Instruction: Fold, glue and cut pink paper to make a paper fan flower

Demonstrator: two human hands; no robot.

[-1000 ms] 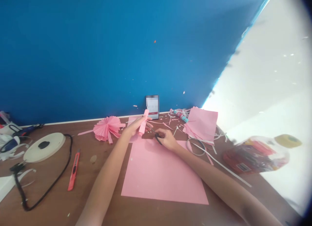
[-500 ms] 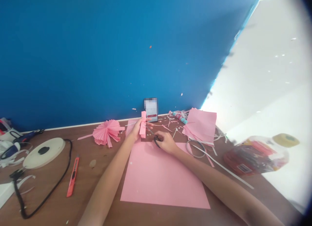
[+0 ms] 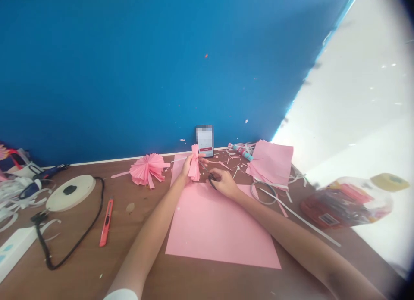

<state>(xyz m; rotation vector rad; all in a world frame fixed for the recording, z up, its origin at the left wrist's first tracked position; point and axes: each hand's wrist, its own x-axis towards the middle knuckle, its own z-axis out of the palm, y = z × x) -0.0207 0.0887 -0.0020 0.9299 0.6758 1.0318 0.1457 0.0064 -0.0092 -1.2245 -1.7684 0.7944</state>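
Observation:
Held upright in my left hand (image 3: 187, 168) is a narrow bundle of pleated pink paper (image 3: 194, 164), pinched at its middle and a little fanned at both ends. My right hand (image 3: 224, 181) grips scissors (image 3: 212, 178) by their dark handles. Their blades point up and left toward the bundle's middle; whether they touch the paper is too small to tell. Below both hands lies a large pink sheet (image 3: 223, 231), flat on the brown table. To the left rests a pink pleated paper rosette (image 3: 148, 168) with strips sticking out.
A phone (image 3: 205, 140) leans against the blue wall. Pink squares (image 3: 273, 164), paper scraps and a tape ring (image 3: 263, 193) lie right, near a plastic jar (image 3: 349, 201). Leftward are a red box cutter (image 3: 106, 222), a black cord (image 3: 102, 196), a round cream disc (image 3: 71, 193) and a white power strip (image 3: 16, 252).
The pleated bundle has gone from a tight flat strip to slightly fanned ends. The whole view has shifted a little, and more of the left side shows. Both hands keep their grips.

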